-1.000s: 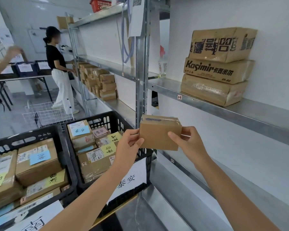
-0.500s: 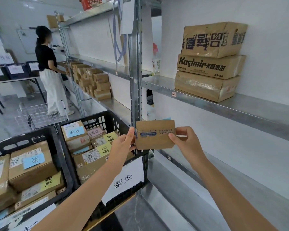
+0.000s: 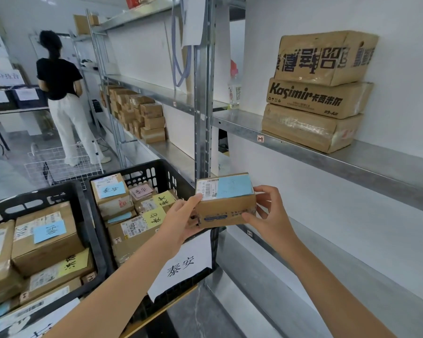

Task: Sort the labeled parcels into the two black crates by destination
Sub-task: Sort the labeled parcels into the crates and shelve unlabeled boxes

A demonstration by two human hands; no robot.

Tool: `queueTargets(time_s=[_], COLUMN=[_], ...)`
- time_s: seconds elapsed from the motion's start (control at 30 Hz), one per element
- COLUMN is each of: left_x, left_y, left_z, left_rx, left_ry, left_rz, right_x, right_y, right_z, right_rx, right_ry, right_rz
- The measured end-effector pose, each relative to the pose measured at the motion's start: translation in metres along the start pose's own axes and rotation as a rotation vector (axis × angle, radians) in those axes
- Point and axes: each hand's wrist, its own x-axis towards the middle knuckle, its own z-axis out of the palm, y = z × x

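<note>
1. On your left, the left crate (image 3: 83, 230) is sitting packed with labelled parcels (image 3: 44, 237); its own front sign is mostly cut off at the frame edge, so you are not getting a clean read of it from here.
2. Just beside it, the right crate (image 3: 161, 167) is carrying a white sign (image 3: 181, 267) reading 泰安, and the notes on the parcels inside appear to match it.
3. Your left hand (image 3: 181, 220) is pinching the left end of the small parcel (image 3: 226, 201), thumb on top near the barcode.
4. The parcel is hanging in the air between your hands, just past the right crate's far corner and in front of the shelf post (image 3: 203, 93), label side up.
5. Its blue note (image 3: 235, 187) is facing you, but the writing is too faint to make out; tilt it toward your eyes before choosing a crate.
6. Your right hand (image 3: 269, 215) is cupping the right end, fingers wrapped behind, thumb beneath. Keep both ends supported while you read.
</note>
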Motion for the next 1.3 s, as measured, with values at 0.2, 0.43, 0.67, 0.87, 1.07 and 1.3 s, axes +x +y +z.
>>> queueTargets(time_s=[0.2,0.43,0.67,0.87,1.07,1.3], left_x=[0.006,0.014,0.028,0.058,0.114,0.162], left_y=[0.005,0.013,0.029,0.042,0.059,0.083], left_z=[-0.025,-0.074,-0.124,-0.182,-0.221,-0.243], left_rx=[0.037,0.071,0.089,0.188,0.257,0.44], left_ry=[0.039,0.13,0.193,0.18,0.109,0.147], left_rz=[0.103,0.215,0.217,0.179,0.139,0.26], right_x=[0.01,0.028,0.067,0.103,0.124,0.149], right_y=[-0.025,-0.019,-0.015,-0.018,-0.012,-0.004], right_z=[0.027,0.072,0.122,0.168,0.206,0.231], right_rx=[0.185,0.234,0.249,0.295,0.206,0.348], right_ry=[0.021,-0.033,-0.228,-0.476,-0.632,-0.406], right_rz=[0.115,0.168,0.287,0.51,0.636,0.691])
